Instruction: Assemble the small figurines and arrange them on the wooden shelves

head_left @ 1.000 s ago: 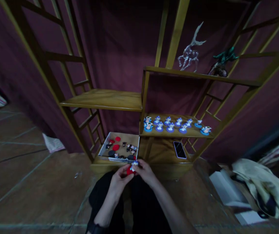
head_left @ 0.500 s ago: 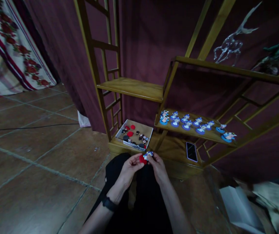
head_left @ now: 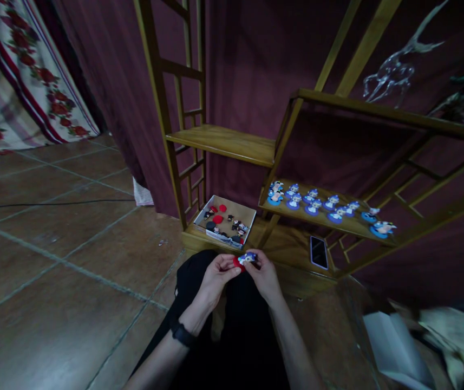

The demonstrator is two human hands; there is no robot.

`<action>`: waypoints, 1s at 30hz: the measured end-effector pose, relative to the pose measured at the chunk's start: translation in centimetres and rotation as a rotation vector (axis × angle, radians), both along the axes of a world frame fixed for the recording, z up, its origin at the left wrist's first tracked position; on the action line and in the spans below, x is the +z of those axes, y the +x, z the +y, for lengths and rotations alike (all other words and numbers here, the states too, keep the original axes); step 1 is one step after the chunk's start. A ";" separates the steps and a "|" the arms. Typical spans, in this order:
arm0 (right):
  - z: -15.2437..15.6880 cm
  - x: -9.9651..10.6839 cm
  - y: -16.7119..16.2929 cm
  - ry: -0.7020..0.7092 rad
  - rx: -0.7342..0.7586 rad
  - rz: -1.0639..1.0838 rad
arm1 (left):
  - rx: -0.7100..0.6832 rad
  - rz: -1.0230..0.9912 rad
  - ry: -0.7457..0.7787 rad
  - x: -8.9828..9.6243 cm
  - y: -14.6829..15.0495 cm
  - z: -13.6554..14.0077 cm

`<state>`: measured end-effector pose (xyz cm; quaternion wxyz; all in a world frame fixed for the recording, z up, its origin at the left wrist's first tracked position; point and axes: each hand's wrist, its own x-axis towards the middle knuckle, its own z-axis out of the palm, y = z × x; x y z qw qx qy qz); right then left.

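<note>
Above my lap, my left hand [head_left: 220,274] pinches a round red base [head_left: 238,264] at its edge. My right hand [head_left: 265,275] grips a small blue-and-white figurine [head_left: 248,257] between thumb and fingers. The figurine touches the red base; whether the two are joined I cannot tell. Just beyond my hands, a shallow cardboard box [head_left: 235,208] holds red and black round bases and several small dark figurines [head_left: 239,225].
Several figurines on blue and purple bases [head_left: 313,206] line a wooden shelf at right. Below it lies a phone [head_left: 319,252]. A bare wooden shelf [head_left: 223,142] juts out above the box. A glass deer [head_left: 394,76] stands higher up. A white box [head_left: 396,346] sits on the floor at right.
The figurine has tilted over more, lying closer across the red base, and less of the base shows. Both hands keep their grip. The camera view has shifted slightly.
</note>
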<state>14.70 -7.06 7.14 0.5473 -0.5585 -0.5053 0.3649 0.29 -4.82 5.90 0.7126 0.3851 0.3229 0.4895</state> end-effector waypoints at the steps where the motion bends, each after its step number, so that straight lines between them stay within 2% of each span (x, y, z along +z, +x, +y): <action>1: -0.1 0.2 0.0 0.003 0.004 -0.018 | 0.006 -0.001 0.003 0.1 0.0 -0.1; 9: -0.3 0.5 0.4 0.002 0.028 -0.038 | 0.040 -0.004 0.025 0.8 0.4 -0.7; 21: -0.8 1.1 0.2 0.024 0.006 -0.178 | 0.154 -0.047 -0.134 1.3 1.0 -2.2; 30: -1.1 1.5 -0.8 0.032 -0.044 -0.178 | 0.280 -0.003 -0.042 1.5 1.5 -2.9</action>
